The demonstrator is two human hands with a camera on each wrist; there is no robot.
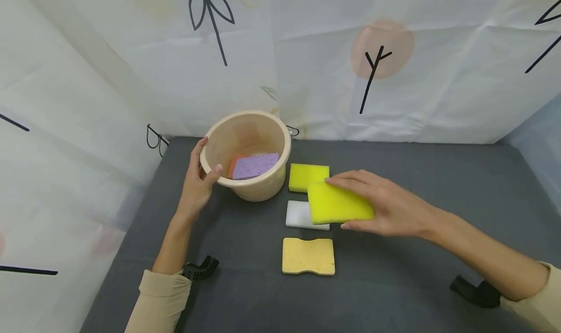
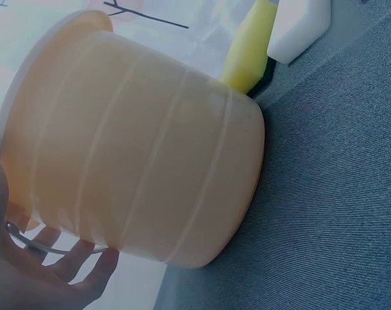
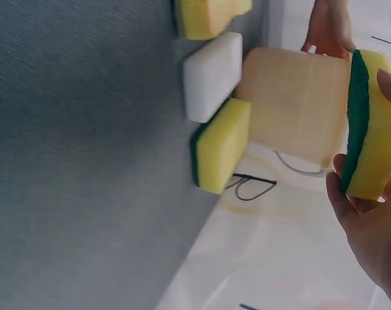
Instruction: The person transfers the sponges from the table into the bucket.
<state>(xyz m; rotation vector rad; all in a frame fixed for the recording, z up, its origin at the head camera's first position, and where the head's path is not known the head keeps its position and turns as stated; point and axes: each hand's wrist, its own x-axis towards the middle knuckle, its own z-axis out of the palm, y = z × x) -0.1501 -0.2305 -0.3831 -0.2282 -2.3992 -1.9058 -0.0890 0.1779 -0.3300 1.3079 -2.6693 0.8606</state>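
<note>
One yellow sponge (image 1: 339, 204) held aloft
Right hand (image 1: 390, 207) pinches it, left hand (image 1: 196, 184) grips bucket (image 1: 260, 190); loading seems underway, likely needing a leftward carry.

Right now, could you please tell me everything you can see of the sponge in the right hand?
The scouring sponge is a thick, roughly rectangular block: bright yellow, foam-like, with a dark green layer on one broad face. Only the right hand touches it, gripping opposite edges and holding it above the grey tabletop, green side facing down. In the head view, it is right of the beige bucket.
</note>
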